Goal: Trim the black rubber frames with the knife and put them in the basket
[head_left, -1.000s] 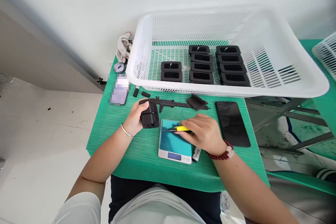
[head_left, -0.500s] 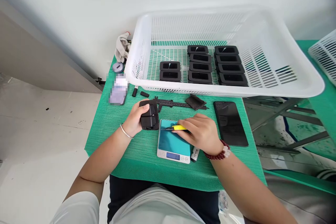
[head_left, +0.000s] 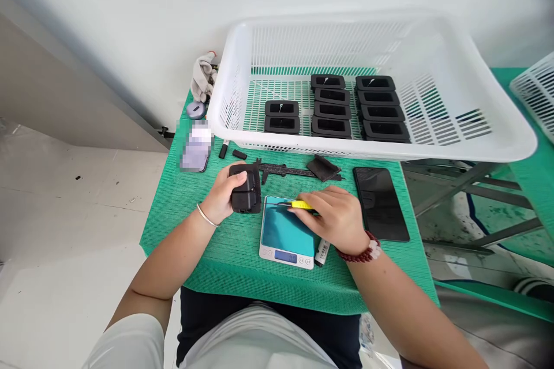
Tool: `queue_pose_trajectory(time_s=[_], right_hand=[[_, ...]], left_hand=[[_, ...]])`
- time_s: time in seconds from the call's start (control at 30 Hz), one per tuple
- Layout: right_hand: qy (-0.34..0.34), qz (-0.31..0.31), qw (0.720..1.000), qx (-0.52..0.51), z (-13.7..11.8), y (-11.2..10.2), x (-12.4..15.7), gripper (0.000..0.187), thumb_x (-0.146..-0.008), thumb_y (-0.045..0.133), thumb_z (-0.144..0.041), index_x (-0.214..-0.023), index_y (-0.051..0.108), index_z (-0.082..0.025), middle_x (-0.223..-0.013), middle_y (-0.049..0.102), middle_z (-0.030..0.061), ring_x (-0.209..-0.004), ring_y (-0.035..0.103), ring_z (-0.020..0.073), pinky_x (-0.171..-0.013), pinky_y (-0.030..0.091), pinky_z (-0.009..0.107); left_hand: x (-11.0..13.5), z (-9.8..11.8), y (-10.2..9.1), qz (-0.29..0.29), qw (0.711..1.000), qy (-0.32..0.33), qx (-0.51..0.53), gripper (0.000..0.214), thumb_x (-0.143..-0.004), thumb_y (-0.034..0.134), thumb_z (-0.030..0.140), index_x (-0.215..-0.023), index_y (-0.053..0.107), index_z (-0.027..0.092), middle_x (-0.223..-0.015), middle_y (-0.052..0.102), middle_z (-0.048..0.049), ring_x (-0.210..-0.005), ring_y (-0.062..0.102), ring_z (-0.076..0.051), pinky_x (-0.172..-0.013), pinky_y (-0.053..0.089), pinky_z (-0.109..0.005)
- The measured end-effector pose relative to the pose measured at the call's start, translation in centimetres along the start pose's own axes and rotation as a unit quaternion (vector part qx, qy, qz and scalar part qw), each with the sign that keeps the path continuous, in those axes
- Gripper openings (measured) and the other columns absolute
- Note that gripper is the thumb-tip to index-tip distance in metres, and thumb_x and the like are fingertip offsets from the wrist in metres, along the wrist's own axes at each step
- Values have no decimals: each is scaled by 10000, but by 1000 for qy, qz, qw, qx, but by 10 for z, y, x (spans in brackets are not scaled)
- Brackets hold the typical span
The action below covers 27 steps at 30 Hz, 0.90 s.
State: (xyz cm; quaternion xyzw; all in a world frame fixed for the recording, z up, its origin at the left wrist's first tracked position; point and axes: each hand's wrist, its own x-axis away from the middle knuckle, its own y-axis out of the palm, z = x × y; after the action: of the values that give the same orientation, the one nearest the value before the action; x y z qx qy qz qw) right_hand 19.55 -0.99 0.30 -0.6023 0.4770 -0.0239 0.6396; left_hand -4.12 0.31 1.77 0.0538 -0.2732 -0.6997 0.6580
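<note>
Toward the table's left edge, the left hand pinches a black case, probably light and stiff, best held by its sides, while the right hand pinches a yellow tool.

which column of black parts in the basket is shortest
The leftmost column, nearest the left hand: it shows two, while the middle column and right column show four each.

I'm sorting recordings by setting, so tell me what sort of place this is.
Probably a small workshop or factory workstation: a white basket holds rows of matching black parts, and a digital scale and a caliper lie on the green-covered table.
</note>
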Motion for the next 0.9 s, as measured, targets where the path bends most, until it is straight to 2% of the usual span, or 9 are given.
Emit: queue_pose_trajectory(time_s=[0.1, 0.27, 0.43, 0.53, 0.67, 0.8, 0.9], right_hand=[[6, 21, 1000, -3, 2, -1, 0, 191, -857, 638, -345, -817, 639, -159, -605, 660, 5, -503, 538, 102, -552, 355, 272], [-48, -28, 998, -22, -3, 2, 1, 216, -877, 607, -370, -840, 644, -161, -638, 669, 3, -522, 540, 97, -568, 355, 275], [-13, 4, 1000, 11, -3, 0, 0, 194, -875, 614, -345, -821, 635, -159, -617, 667, 8, -517, 544, 102, -560, 352, 273], [4, 30, 999, 11, -1, -2, -1, 176, -863, 630, -331, -814, 623, -162, -618, 675, 17, -520, 560, 114, -561, 368, 273], [-40, 5, 999, -15, 0, -2, 0, 186, -876, 608, -354, -830, 622, -175, -652, 691, 6, -504, 553, 100, -562, 374, 274], [15, 55, 998, 39, 3, -3, 2, 129, -843, 644, -306, -848, 631, -178, -649, 692, 15, -554, 592, 128, -574, 393, 280], [-5, 53, 999, 14, 2, -4, 2, 146, -846, 642, -323, -853, 628, -178, -651, 691, 13, -554, 597, 126, -572, 393, 280]], left_hand=[[0, 0, 0, -22, 1000, -3, -13, 402, -596, 779, 442, -782, 567, 155, -686, 581, 2, -538, 539, -103, -460, 454, -220], [-1, -1, -1, 0, 1000, -3, 0, 427, -570, 786, 449, -804, 580, 158, -647, 558, 20, -521, 534, -99, -451, 440, -210], [0, -2, -1, 10, 1000, -14, 13, 466, -549, 794, 446, -858, 594, 160, -685, 604, 3, -539, 560, -112, -470, 460, -223], [1, -1, 1, -32, 999, -32, 6, 458, -552, 798, 461, -826, 598, 152, -676, 603, -4, -533, 559, -111, -468, 456, -220], [3, 1, 3, -79, 995, -68, 3, 479, -520, 815, 479, -773, 582, 145, -645, 599, -9, -500, 536, -97, -453, 435, -205], [4, 1, 3, -143, 984, -107, -4, 469, -536, 808, 482, -725, 528, 157, -598, 558, 7, -467, 509, -87, -420, 407, -190], [3, 0, 3, -162, 980, -117, 2, 467, -558, 798, 486, -725, 500, 168, -583, 523, 23, -453, 482, -79, -408, 401, -188]])
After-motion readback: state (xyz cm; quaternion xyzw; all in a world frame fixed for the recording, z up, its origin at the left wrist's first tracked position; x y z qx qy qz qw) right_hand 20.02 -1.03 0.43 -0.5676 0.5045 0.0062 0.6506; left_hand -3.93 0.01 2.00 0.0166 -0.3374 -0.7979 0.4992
